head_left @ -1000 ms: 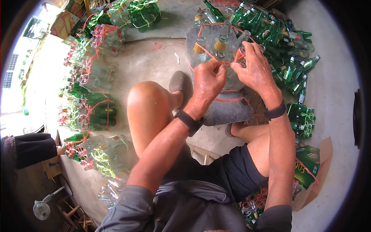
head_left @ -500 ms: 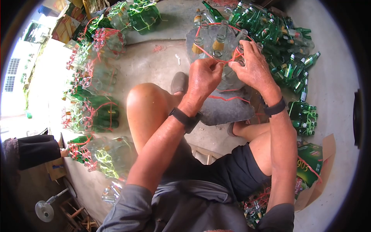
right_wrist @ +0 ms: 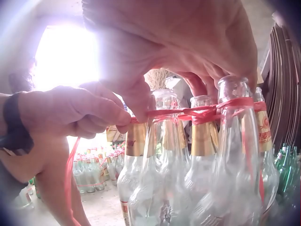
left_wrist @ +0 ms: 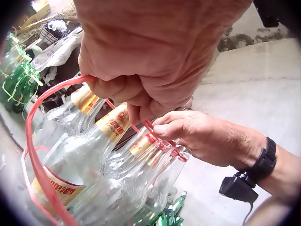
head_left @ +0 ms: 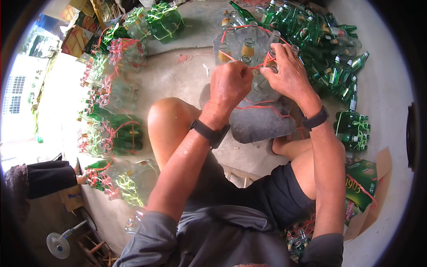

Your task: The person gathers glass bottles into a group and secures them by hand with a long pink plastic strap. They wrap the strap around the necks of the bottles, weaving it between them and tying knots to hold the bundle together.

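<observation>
A bunch of clear glass bottles [right_wrist: 230, 165] with gold neck labels stands upright, red plastic twine [right_wrist: 202, 114] wound around the necks. My left hand [head_left: 231, 84] is at the near left of the bunch, fingers curled tightly around the twine; a loose length of twine [left_wrist: 35, 141] arcs down from it in the left wrist view. On the right side, my right hand [head_left: 287, 71] spreads over the bottle tops. Its thumb [right_wrist: 136, 101] holds the twine at a neck, close to the left hand, while its fingers reach behind the other necks.
The bunch stands on a dark grey slab [head_left: 262, 127] between the legs. Many loose green bottles [head_left: 307, 31] lie at the back right. Tied bottle bundles [head_left: 118, 129] line the left side. An open carton [head_left: 367, 187] stands at the right, and a fan [head_left: 58, 244] lower left.
My left hand has drawn away to the left from the right hand, pulling the twine along. The right hand stays at the bottle necks. The head view has shifted slightly.
</observation>
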Available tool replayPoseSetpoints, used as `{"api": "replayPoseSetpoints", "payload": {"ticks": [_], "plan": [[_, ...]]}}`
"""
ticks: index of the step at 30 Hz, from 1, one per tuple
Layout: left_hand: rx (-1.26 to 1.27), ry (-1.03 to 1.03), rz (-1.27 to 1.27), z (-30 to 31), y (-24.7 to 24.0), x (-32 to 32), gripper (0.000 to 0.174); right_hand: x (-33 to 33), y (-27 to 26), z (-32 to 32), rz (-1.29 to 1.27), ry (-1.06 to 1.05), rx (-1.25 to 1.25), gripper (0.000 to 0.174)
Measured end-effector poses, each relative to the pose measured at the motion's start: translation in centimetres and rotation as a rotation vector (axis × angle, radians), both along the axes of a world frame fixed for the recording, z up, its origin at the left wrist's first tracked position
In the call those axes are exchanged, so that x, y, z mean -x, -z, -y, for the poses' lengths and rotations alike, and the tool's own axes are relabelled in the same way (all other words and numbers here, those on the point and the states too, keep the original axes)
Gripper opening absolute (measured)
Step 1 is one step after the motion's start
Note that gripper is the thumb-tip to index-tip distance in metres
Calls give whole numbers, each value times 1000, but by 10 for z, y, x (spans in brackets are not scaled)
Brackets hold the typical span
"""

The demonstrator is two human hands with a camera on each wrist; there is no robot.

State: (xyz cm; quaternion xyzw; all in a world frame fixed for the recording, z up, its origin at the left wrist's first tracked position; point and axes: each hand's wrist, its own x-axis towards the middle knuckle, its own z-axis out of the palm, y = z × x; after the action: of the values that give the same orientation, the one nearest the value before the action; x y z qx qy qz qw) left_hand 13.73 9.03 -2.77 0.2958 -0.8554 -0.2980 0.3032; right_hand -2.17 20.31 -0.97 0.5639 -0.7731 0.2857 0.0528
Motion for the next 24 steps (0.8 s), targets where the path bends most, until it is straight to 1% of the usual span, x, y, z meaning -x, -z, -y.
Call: {"api": "replayPoseSetpoints", "payload": {"ticks": [2,5,8,10,14,16,24], "plan": [[27,17,12,3,-3,1,14,0,1,1,9,18,-9,49],[103,33,94,11,-4,2,16,-2,3,3,-11,35,23,46],[160,97,137,20,-4,4,17,-4,3,5,-37,61,28,46],[94,107,200,22,-13,4,16,-3,6,6,-45,66,29,46],[178,177,199,31,-32,5,15,-5,4,7,-46,92,-2,47],[190,239,285,35,-44,8,22,-6,2,8,-22,99,-14,46],[346,385,251,52,-57,30,16,-8,4,8,-26,118,5,46]]}}
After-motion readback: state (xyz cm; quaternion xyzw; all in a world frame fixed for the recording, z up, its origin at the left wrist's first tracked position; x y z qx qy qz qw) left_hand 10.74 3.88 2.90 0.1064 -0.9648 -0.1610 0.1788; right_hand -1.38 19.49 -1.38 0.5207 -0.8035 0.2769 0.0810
